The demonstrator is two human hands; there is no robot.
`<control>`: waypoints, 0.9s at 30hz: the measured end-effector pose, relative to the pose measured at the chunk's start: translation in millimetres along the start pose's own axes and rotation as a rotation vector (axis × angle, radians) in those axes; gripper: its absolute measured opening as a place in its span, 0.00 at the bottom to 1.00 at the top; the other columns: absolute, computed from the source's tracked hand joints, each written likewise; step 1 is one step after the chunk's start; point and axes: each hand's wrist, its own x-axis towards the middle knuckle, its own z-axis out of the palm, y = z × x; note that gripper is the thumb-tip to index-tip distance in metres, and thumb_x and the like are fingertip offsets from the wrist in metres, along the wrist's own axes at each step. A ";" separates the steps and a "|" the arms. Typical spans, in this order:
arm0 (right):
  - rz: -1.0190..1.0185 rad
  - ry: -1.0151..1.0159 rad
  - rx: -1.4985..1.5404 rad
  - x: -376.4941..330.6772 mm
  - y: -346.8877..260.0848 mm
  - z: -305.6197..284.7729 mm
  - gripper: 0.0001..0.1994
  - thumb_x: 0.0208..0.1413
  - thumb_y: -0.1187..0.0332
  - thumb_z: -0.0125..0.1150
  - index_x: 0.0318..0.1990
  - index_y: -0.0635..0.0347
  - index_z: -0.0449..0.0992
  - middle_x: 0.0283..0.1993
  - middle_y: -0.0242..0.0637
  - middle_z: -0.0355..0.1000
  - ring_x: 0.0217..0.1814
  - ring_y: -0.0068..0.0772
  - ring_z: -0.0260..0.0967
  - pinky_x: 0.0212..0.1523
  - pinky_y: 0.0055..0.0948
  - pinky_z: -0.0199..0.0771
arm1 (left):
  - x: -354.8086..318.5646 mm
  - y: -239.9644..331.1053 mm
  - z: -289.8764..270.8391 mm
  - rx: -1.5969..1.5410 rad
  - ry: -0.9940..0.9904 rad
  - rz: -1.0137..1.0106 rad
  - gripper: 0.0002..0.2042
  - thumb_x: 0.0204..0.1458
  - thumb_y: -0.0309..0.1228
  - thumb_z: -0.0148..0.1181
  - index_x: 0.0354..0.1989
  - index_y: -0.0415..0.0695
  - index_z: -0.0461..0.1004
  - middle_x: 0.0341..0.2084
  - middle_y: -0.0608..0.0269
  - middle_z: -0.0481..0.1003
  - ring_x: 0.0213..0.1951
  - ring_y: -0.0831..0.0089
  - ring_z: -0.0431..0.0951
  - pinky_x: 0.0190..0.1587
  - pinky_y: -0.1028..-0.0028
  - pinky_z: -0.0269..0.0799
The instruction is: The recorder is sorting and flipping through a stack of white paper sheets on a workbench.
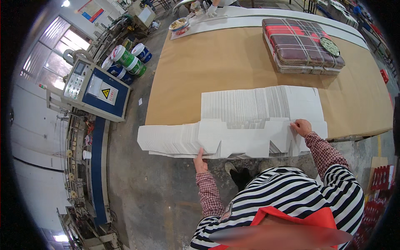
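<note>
Many flat white cardboard blanks with cut notches and flaps lie fanned in overlapping rows along the near edge of the table. One blank [246, 139] lies on top of the near row, between my hands. My left hand [201, 165] is at the near edge of this row, its index finger stretched out against the cardboard and its other fingers partly hidden. At the row's right end, my right hand [303, 127] has its fingers bent and closed on the edge of a blank. Behind the near row, a second row of fanned blanks [246, 104] reaches toward the table's middle.
Brown paper [200, 54] covers the table. A strapped stack of dark red and brown panels [300, 46] stands at the far right with a round patterned piece on it. A tub [180, 27] and another person's gloved hand [211, 11] are at the far edge. Left stand paint buckets [125, 58] and a machine [98, 89].
</note>
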 end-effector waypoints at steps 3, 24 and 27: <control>-0.008 -0.010 0.009 -0.3 7.3 1.3 0.21 0.48 0.51 0.50 0.17 0.61 0.70 0.19 0.43 0.67 0.25 0.43 0.65 0.27 0.38 0.63 | -15.2 13.4 28.6 0.084 0.061 0.033 0.30 0.41 0.27 0.63 0.53 0.36 0.57 0.50 0.60 0.63 0.49 0.68 0.64 0.51 0.72 0.59; 0.043 0.041 -0.020 -7.4 22.6 -0.2 0.19 0.47 0.54 0.52 0.18 0.62 0.69 0.21 0.44 0.66 0.26 0.44 0.65 0.28 0.38 0.63 | -29.9 32.4 38.4 0.275 0.106 0.260 0.25 0.46 0.28 0.58 0.53 0.38 0.57 0.47 0.58 0.65 0.46 0.66 0.67 0.49 0.67 0.63; 0.044 0.069 -0.038 -6.8 27.1 -3.0 0.19 0.48 0.53 0.52 0.18 0.62 0.70 0.20 0.44 0.66 0.25 0.44 0.65 0.28 0.38 0.63 | -35.6 35.7 31.0 0.327 -0.002 0.356 0.27 0.44 0.28 0.60 0.52 0.33 0.57 0.49 0.58 0.63 0.48 0.67 0.66 0.49 0.68 0.62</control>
